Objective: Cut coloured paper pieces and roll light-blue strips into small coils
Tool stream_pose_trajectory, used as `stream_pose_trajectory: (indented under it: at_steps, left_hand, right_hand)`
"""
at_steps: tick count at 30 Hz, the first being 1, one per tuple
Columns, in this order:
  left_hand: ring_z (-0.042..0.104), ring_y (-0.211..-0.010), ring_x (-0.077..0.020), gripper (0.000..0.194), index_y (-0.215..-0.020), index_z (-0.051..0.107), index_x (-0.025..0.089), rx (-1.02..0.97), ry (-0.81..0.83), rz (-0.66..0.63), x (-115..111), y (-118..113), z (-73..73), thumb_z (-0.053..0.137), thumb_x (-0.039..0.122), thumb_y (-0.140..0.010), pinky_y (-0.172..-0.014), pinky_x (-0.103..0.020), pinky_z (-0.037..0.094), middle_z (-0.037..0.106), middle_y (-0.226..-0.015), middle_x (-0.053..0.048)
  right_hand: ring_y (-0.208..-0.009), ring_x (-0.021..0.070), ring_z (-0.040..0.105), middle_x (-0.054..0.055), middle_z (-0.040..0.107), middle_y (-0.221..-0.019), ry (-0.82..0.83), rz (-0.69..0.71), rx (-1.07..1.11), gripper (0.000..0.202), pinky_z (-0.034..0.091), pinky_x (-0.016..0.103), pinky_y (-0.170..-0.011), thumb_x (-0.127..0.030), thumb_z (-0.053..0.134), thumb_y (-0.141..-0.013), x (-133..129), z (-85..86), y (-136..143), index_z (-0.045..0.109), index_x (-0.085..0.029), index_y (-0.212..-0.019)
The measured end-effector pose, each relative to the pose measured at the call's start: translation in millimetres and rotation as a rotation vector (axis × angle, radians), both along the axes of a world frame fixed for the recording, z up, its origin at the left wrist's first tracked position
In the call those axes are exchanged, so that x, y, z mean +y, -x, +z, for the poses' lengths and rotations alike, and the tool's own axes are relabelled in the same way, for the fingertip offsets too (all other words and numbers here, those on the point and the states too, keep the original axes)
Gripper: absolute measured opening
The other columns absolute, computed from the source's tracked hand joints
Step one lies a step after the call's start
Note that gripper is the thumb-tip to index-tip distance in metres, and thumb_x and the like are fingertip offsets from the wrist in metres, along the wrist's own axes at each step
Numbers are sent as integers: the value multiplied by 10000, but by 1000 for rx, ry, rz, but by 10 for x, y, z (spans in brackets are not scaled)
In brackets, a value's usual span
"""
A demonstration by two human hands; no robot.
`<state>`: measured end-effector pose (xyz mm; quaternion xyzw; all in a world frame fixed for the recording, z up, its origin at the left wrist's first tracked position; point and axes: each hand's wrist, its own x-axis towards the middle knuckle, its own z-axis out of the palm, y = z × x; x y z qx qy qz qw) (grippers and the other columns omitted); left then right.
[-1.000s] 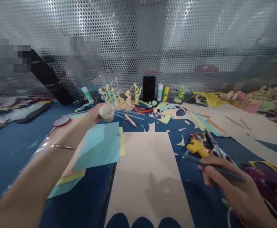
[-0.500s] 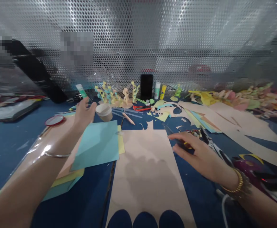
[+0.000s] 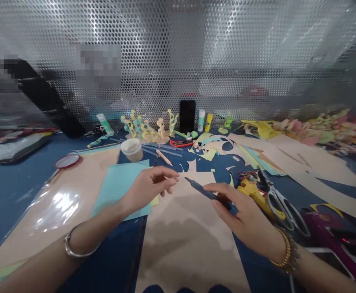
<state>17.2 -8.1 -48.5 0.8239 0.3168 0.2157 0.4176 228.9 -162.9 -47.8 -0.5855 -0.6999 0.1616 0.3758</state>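
Note:
My right hand (image 3: 241, 215) is closed around a dark, pointed, pen-like tool (image 3: 201, 189), its tip aimed left. Facing that tip, my left hand (image 3: 150, 185) has its thumb and fingertips brought together; anything between them is too small to make out. Both hands are above a long pale pink sheet of paper (image 3: 190, 244) with rounded cutouts along its near edge. Light blue paper (image 3: 113, 179) lies partly under my left hand. To the right of my right hand are scissors (image 3: 283, 207) and a yellow-handled tool (image 3: 255, 195).
A white tub (image 3: 132, 149) and a pink pen (image 3: 164, 157) lie ahead. Curled paper figures (image 3: 147, 126), a black phone (image 3: 187, 116) and glue sticks (image 3: 201, 120) line the perforated metal screen (image 3: 153, 49). Paper scraps (image 3: 210, 154) and larger cut sheets (image 3: 300, 150) spread rightward.
My left hand has come back from beside the tub to the middle, its fingers drawing together. My right hand has moved slightly nearer and left, with the dark tool now plainly visible.

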Motion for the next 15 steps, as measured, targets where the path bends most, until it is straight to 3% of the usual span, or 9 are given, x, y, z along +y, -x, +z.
stream_pose_trajectory:
  at_steps: [5,10,12,15]
  left_hand:
    - [647,-578,-114,197,-954,686,162,-101,141,44,-234,-41,-3,613,295,-828,-538,-202,549,717,-694,-18]
    - [646,-565,-92,108,-866,719,187,-180,269,63,-296,-48,15,685,194,-763,-548,-165,541,711,-642,16]
    - [662,-598,-90,119,-872,736,209,-177,205,24,-298,-52,8,691,179,-766,-563,-159,540,732,-723,11]
    - [687,-703,-101,154,-900,748,236,-148,-21,-53,-314,-51,-17,702,161,-773,-629,-164,539,747,-856,-1]
  right_hand:
    - [-890,72,595,-36,628,-1014,-35,3,10,325,479,141,-728,-77,461,-882,-37,1,-31,533,-297,-1110]
    - [-947,62,592,-23,630,-1032,-51,57,19,331,464,141,-830,-54,462,-882,-23,-25,-39,543,-274,-1117]
    - [-957,65,594,-8,636,-1040,-60,76,12,323,464,146,-847,-52,463,-883,-24,-34,-40,554,-250,-1121]
    - [-1012,86,588,25,642,-1070,-93,123,-46,314,459,178,-900,-51,476,-884,-36,-55,-37,584,-216,-1129]
